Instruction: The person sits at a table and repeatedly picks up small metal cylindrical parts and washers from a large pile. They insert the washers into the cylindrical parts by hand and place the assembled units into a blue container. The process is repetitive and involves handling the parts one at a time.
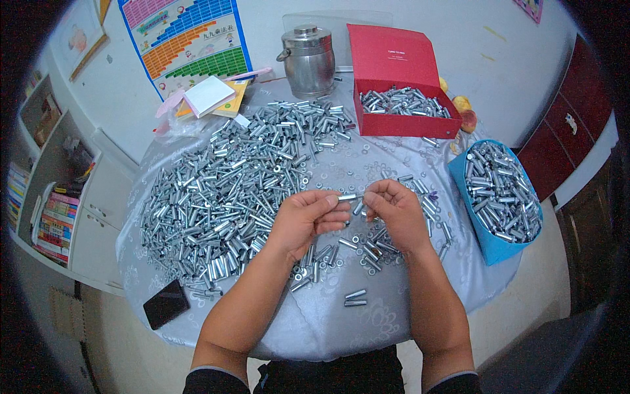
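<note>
Over the middle of the table, my left hand [314,215] pinches a shiny metal sleeve [346,197] between thumb and forefinger, its free end pointing right. My right hand [394,209] is closed close by, thumb and fingertips meeting at the sleeve's right end. A second short metal sleeve [357,208] slants down from the right fingertips; whether a nut or washer is also between them is too small to tell. Left of my hands spreads a big heap of loose metal bolts and sleeves [216,190]. Two sleeves [356,298] lie apart near the front.
A red box [410,125] with raised lid and a blue fabric bin [491,246] hold many metal bolts. Around them are a steel pot [308,62], a notepad [209,96], fruit [467,120] and a black phone [166,305] at the left edge. Washers [338,174] scatter the cloth.
</note>
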The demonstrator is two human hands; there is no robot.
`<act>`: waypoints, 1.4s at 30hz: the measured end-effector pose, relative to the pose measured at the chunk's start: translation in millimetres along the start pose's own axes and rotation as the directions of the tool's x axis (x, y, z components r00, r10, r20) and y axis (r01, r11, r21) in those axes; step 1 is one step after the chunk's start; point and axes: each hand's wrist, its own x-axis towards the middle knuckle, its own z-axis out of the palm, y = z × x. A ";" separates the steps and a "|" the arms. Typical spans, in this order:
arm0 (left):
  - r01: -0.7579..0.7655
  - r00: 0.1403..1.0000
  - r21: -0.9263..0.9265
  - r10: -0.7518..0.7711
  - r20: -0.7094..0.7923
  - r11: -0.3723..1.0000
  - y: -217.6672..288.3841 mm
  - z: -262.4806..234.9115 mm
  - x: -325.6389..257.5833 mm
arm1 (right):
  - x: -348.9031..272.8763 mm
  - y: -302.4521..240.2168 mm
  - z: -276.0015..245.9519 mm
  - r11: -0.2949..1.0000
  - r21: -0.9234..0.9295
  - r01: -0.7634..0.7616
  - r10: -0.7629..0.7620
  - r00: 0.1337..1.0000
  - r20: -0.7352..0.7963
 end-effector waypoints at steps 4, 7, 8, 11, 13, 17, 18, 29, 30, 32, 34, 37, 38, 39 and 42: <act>0.013 0.999 -0.017 -0.012 0.030 1.000 0.4 2.0 -1.1 | 0.2 3.1 1.4 0.980 0.195 -0.030 0.033 0.999 -0.013; 0.026 0.999 -0.039 -0.024 0.042 0.999 -0.1 0.9 -0.5 | 1.1 6.3 -0.6 0.967 0.252 -0.044 0.044 0.999 0.004; 0.028 0.999 -0.050 -0.026 0.041 0.998 -0.7 0.5 0.0 | 1.4 6.9 -1.2 0.969 0.243 -0.049 0.047 0.999 0.012; 0.031 0.999 -0.078 -0.028 0.036 0.996 -2.0 -0.4 -0.1 | 0.2 5.2 2.7 0.992 0.126 -0.007 0.010 1.000 -0.021; 0.032 0.999 -0.099 -0.029 0.029 0.995 -2.4 -0.9 -1.2 | -0.6 4.6 4.6 0.998 0.067 0.003 -0.001 0.999 -0.032; 0.044 0.999 -0.113 -0.041 0.029 0.993 -1.5 -1.5 -1.2 | -2.4 -1.1 7.9 0.999 -0.016 0.035 -0.035 0.998 -0.053; 0.043 0.999 -0.116 -0.040 0.033 0.992 -1.5 -0.7 -2.2 | -3.5 -0.5 8.1 0.999 -0.019 0.039 -0.040 0.998 -0.054; 0.045 0.996 -0.035 -0.042 0.079 0.998 6.0 -6.9 -1.8 | -4.2 3.9 13.6 0.987 -0.119 0.104 -0.108 0.994 -0.029; 0.038 0.997 -0.021 -0.037 0.062 0.999 7.6 -5.5 -2.3 | -5.3 3.7 14.5 0.989 -0.122 0.087 -0.091 0.996 -0.026; 0.013 0.999 -0.032 -0.012 0.040 0.999 8.8 -6.4 -1.6 | -6.8 1.9 17.1 0.990 -0.127 0.056 -0.058 0.998 -0.016; -0.018 0.999 -0.082 0.021 0.030 0.996 6.6 -11.8 1.7 | -7.4 5.0 16.1 0.950 -0.303 0.070 -0.061 0.997 0.039; -0.042 0.999 -0.090 0.042 -0.003 0.995 8.3 -16.8 4.2 | -9.6 4.0 12.8 0.727 -0.647 0.228 -0.092 0.967 0.237; -0.043 0.999 -0.098 0.043 0.003 0.994 8.9 -17.6 4.1 | -10.4 3.2 11.7 0.598 -0.740 0.308 -0.086 0.943 0.322; -0.043 0.999 -0.107 0.044 0.010 0.993 9.5 -18.2 4.0 | -11.1 4.6 11.0 0.526 -0.772 0.356 -0.051 0.920 0.390; -0.036 0.999 -0.093 0.036 -0.004 0.995 10.7 -16.6 3.2 | -14.6 8.8 11.3 0.358 -0.815 0.456 0.047 0.863 0.504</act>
